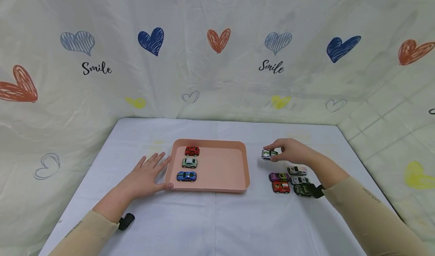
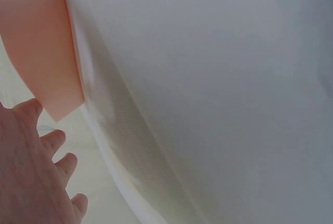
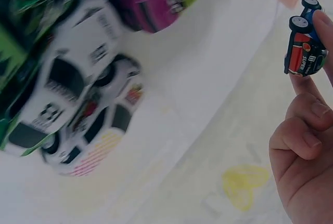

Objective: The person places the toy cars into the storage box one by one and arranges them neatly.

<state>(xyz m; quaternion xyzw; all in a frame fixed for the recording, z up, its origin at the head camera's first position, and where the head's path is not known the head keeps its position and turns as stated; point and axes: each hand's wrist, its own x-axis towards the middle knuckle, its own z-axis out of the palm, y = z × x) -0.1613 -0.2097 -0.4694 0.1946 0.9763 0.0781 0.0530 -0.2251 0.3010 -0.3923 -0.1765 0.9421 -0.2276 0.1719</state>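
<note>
My right hand [image 1: 293, 151] pinches a small toy car [image 1: 267, 154] between thumb and fingers, to the right of a pink tray [image 1: 224, 167]. In the right wrist view the toy car [image 3: 302, 52] shows black wheels and a red and dark end lettered "SUPER". With fingers spread, my left hand [image 1: 141, 178] lies at the tray's left side, its thumb touching the near left corner. Inside the tray, a red toy car [image 1: 192, 151], a pale green one [image 1: 189, 162] and a blue one [image 1: 186, 176] form a column at the left.
Several toy cars cluster right of the tray, below my right hand: a purple car [image 1: 279, 177], a red car [image 1: 281, 188], a white car [image 1: 297, 170], a white-and-black car [image 1: 300, 180] and a dark green car [image 1: 303, 190]. A white cloth [image 1: 190, 225] covers the table.
</note>
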